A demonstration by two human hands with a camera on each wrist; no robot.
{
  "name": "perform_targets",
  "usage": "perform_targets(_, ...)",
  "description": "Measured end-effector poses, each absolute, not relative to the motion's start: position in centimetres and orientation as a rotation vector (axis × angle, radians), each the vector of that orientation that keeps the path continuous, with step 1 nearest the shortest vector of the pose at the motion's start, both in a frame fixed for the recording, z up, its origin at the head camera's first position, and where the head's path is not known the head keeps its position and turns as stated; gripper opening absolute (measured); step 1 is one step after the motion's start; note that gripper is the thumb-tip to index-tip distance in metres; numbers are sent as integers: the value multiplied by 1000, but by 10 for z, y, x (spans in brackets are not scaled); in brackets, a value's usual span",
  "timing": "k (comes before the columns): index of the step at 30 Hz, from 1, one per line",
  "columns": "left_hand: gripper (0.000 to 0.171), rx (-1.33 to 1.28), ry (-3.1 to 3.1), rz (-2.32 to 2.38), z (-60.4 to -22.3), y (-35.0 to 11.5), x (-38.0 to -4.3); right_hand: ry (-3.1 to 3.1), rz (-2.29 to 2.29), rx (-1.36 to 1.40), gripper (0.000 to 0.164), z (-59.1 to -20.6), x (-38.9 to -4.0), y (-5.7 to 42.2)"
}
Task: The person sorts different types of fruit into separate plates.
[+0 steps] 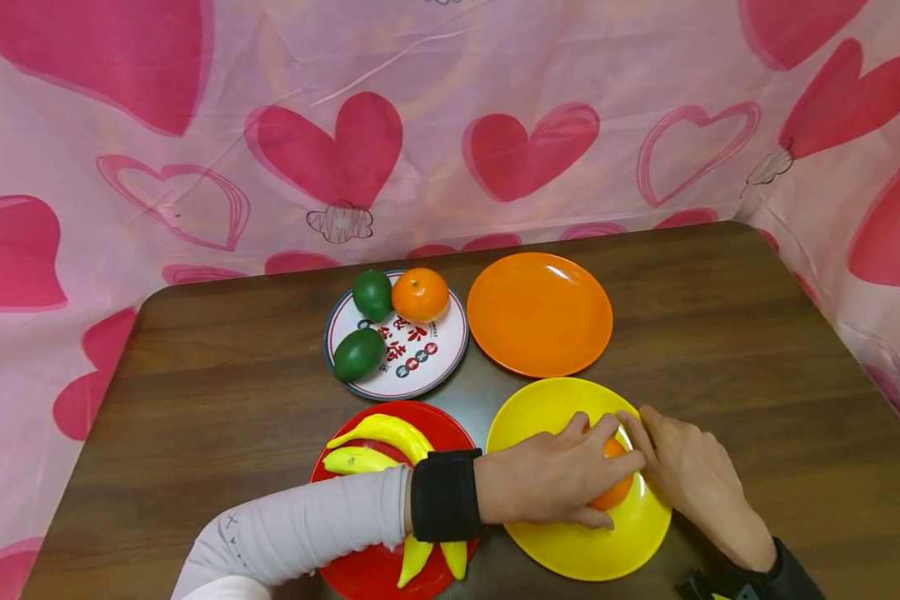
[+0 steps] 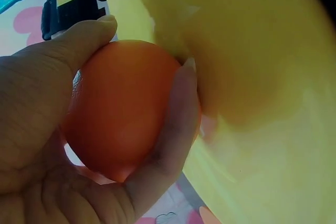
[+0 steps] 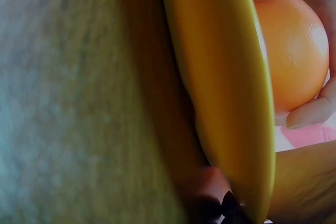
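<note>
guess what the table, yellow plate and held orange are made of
Table: seemingly wood or laminate, satin, with brown grain. Yellow plate: likely plastic or glazed ceramic, glossy, with bright highlights. Held orange: perhaps plastic, smooth with a soft sheen.

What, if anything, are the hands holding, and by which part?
The left hand grips an orange round its sides; the right hand apparently pinches the yellow plate by its rim.

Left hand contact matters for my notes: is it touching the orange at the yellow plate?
Touching. The left wrist view shows the left hand curled round the orange, one finger lying directly against its surface.
</note>
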State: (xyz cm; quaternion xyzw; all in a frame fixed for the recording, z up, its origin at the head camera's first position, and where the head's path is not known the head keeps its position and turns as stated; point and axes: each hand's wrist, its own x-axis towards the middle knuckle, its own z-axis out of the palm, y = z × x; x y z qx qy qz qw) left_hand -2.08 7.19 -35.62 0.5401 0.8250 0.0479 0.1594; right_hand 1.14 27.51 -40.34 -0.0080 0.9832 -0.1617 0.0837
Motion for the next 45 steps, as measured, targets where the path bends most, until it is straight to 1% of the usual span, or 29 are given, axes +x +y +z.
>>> perform_targets(7,78,1533,2356,70,-355,69,-21,2928,-495,-26,45,-404,10,275)
perform_targets(10,82,1505,2375,117,-348,64,-22,2944,-491,-42,43,-404,11,275)
perform_targets(13,81,1522,2479,158,-336,57,-26,2959,-484,-46,42,-404,11,274)
perform_targets(17,79,1511,2702,102,-314,47,-36,2968,-498,-38,44,-404,11,275)
perform_targets(19,80,1477,2792,73,-304,40,-43,2964,-507,-38,44,-404,12,276)
perform_targets(22,76,1443,2891,109,-295,25,-60,2953,-511,-26,45,-404,12,276)
perform_targets(25,72,1328,2975,136,-292,10,-82,2937,-506,-12,46,-404,11,277)
perform_targets(31,76,1018,3064,138,-299,-18,-118,2916,-511,0,47,-405,11,278)
perform_targets(35,76,873,3054,180,-307,-31,-134,2910,-514,5,47,-406,12,278)
perform_targets(40,77,768,3063,163,-318,-43,-149,2909,-514,9,47,-406,11,277)
perform_targets(45,73,661,3007,191,-326,-54,-161,2902,-509,14,48,-404,10,276)
